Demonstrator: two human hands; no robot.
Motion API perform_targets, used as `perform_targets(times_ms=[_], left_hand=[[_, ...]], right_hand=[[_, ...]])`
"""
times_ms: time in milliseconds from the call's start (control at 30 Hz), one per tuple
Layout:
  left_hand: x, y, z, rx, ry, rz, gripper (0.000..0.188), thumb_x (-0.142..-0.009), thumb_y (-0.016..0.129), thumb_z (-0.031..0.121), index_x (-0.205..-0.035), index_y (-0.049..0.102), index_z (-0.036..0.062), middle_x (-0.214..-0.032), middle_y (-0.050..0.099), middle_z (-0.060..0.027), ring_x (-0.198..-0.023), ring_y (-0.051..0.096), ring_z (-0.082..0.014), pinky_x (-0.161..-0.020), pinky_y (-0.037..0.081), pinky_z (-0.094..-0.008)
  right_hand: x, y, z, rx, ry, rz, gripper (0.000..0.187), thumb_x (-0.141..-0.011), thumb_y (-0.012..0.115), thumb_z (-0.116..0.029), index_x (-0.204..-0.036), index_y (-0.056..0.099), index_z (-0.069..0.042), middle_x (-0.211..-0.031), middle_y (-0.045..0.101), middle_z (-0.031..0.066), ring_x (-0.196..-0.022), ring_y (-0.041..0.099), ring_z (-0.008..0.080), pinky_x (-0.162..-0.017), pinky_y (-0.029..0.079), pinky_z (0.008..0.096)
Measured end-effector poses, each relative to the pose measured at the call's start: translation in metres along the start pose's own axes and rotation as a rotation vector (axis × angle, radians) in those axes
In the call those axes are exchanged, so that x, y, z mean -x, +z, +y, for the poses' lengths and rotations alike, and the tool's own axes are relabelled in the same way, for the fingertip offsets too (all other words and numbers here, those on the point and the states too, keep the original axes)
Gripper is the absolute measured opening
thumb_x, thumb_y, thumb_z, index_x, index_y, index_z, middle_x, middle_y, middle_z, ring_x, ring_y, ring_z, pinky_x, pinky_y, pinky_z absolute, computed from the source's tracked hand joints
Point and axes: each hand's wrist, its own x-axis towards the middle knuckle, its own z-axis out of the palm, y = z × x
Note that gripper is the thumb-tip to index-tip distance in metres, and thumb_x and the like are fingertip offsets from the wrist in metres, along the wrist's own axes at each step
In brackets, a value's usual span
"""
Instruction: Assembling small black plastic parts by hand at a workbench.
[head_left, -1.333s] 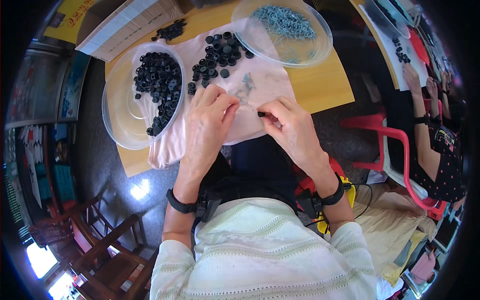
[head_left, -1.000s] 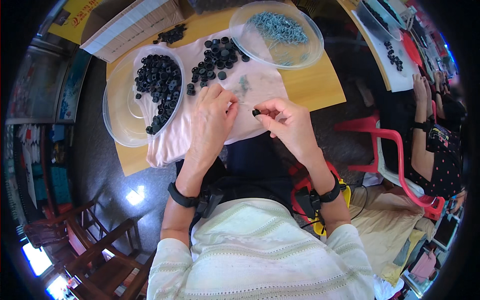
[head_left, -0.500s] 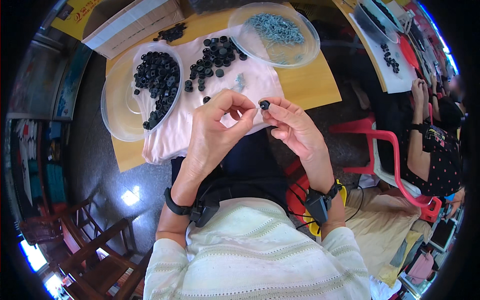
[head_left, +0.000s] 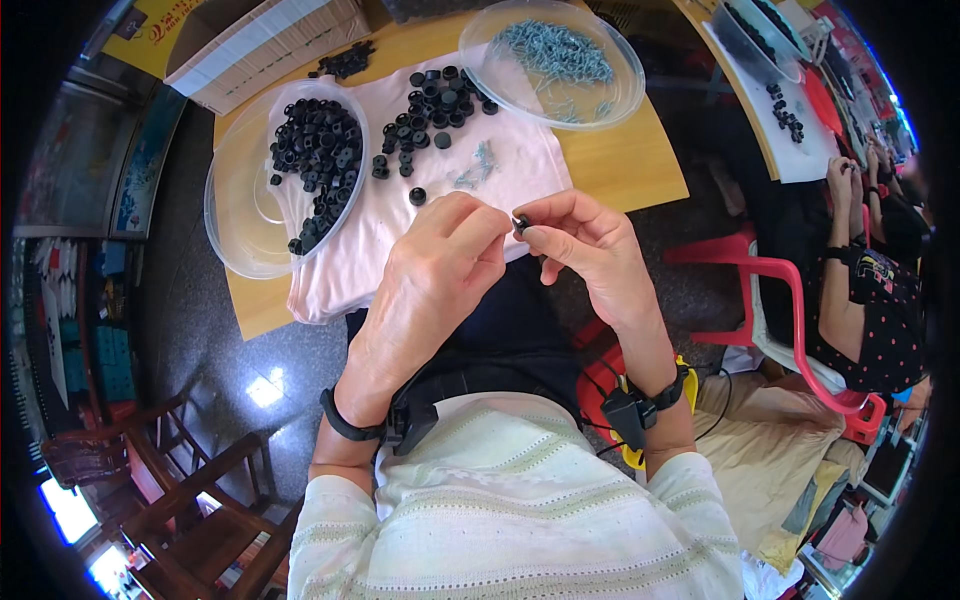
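Between the thumb and fingers of my right hand [head_left: 590, 250] is a small black plastic part [head_left: 521, 225]. Right beside it, my left hand [head_left: 445, 258] is closed in a pinch with its back turned up. Whatever the left fingers hold is hidden. Both hands meet above the near edge of a pale pink cloth [head_left: 345, 290]. On the cloth lie several loose round black caps [head_left: 442, 140], a single cap [head_left: 418, 196] close to my left knuckles, and a small pile of thin silvery metal pieces [head_left: 477, 167].
A clear round tray [head_left: 232, 235] of black parts stands at the left. Another clear tray [head_left: 632, 100] with grey-blue metal pieces is at the far right. Behind stands a cardboard box [head_left: 265, 55]. To the right are a red chair [head_left: 795, 300] and another person's arm [head_left: 838, 310] beside a second table.
My left hand has rolled over, from an open-looking pinch to tightly curled fingers with its back up. My right hand has moved slightly down with the black part, now more tilted.
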Motion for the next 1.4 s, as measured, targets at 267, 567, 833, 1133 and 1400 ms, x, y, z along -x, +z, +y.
perform_targets(times_ms=[267,567,833,1133,1400], left_hand=[[0.008,-0.008,0.000,0.200,-0.147,-0.068,0.014,-0.075,0.064,-0.005,-0.086,0.059,0.0018,-0.078,0.057,-0.0085,-0.069,0.061,-0.0197,-0.062,0.050,-0.0286],[0.037,-0.007,-0.019,0.391,-0.375,-0.060,0.013,-0.080,0.063,-0.007,-0.091,0.063,-0.0009,-0.084,0.060,-0.0013,-0.074,0.054,-0.0063,-0.065,0.043,-0.0198],[0.037,-0.007,-0.039,0.125,-0.412,0.136,0.021,-0.085,0.064,0.003,-0.106,0.065,0.0010,-0.083,0.063,-0.0030,-0.068,0.052,-0.0071,-0.063,0.042,-0.0208],[0.026,0.012,-0.073,-0.117,-0.430,0.218,0.023,-0.080,0.069,0.004,-0.102,0.061,0.0030,-0.072,0.054,-0.0067,-0.058,0.052,-0.0151,-0.053,0.042,-0.0277],[0.032,0.010,-0.052,0.735,-0.341,0.265,0.024,-0.081,0.064,-0.008,-0.103,0.057,-0.0023,-0.104,0.063,-0.0114,-0.089,0.064,-0.0147,-0.082,0.051,-0.0259]], right_hand=[[0.004,0.009,0.011,-0.050,0.021,-0.016,0.021,-0.087,0.066,-0.007,-0.105,0.063,0.002,-0.093,0.066,0.0065,-0.074,0.061,0.0070,-0.059,0.051,0.0192],[0.007,0.022,0.021,0.013,0.068,-0.023,0.019,-0.087,0.066,-0.006,-0.103,0.064,0.002,-0.093,0.066,0.0062,-0.075,0.061,0.0074,-0.059,0.052,0.0198],[-0.010,0.007,0.024,-0.018,0.104,-0.019,0.020,-0.086,0.067,-0.007,-0.103,0.064,0.002,-0.092,0.066,0.0057,-0.076,0.060,0.0069,-0.060,0.052,0.0203],[-0.016,0.006,0.020,-0.038,0.125,-0.006,0.022,-0.086,0.066,-0.007,-0.105,0.063,0.002,-0.097,0.066,0.0080,-0.076,0.060,0.0069,-0.061,0.052,0.0203],[-0.016,0.033,0.006,0.180,-0.132,0.000,0.018,-0.085,0.065,-0.002,-0.103,0.063,0.002,-0.098,0.066,0.0077,-0.079,0.061,0.0065,-0.063,0.052,0.0201]])
